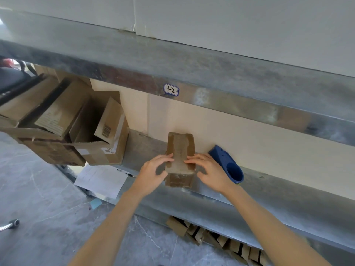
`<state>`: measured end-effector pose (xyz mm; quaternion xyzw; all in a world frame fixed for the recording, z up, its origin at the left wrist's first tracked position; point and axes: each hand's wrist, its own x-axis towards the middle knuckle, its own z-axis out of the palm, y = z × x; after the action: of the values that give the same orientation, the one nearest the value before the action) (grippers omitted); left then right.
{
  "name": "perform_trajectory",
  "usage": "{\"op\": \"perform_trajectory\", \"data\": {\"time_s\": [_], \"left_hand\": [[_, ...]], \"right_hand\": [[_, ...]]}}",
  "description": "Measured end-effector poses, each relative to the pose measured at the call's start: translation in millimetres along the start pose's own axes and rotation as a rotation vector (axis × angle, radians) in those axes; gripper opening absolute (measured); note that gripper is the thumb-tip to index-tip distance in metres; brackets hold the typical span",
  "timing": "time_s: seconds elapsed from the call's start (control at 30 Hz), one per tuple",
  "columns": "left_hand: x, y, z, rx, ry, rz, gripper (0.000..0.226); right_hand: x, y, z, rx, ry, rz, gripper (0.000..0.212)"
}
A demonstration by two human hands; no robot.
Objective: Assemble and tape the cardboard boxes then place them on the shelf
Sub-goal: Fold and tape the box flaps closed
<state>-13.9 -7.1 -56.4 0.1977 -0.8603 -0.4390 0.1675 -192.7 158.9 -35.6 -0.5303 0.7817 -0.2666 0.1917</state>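
Both hands clasp the small cardboard box (180, 148) narrowly. The left hand (153, 167) lays its fingers over the top left edge with the thumb against the side, and the right hand (209, 169) mirrors it on the right.

We judge the step to be setting the box down. It is done well if we slide the box squarely back from the lip and press the tape flat before letting go.

The box stands at the front edge of the shelf (269, 200), long axis pointing to the back wall. It is brown and closed, with wrinkled tape running down the top seam and over the near end.

A blue tape dispenser (228, 166) lies just beside it to the right. An open carton (76, 131) sits well apart toward the left end, with a paper sheet (101, 179) overhanging the front edge between them.
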Motion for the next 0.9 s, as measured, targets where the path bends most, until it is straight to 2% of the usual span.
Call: {"op": "perform_trajectory", "data": {"time_s": [0.07,0.4,0.77,0.8,0.9], "left_hand": [[0,1,2,0.022,0.032,0.011,0.047],[1,-4,8,0.045,0.152,0.086,0.034],[4,-6,11,0.038,0.184,0.112,0.025],[4,-6,10,0.034,0.172,0.106,0.027],[5,-6,3,-0.001,0.051,0.096,0.05]], "right_hand": [[2,-1,-1,-0.014,-0.008,0.004,0.059],[1,2,9,-0.022,0.091,-0.032,0.042],[4,2,17,-0.065,0.229,-0.068,0.024],[3,0,16,-0.073,0.216,-0.06,0.025],[2,-4,15,-0.121,0.156,-0.047,0.06]]}}
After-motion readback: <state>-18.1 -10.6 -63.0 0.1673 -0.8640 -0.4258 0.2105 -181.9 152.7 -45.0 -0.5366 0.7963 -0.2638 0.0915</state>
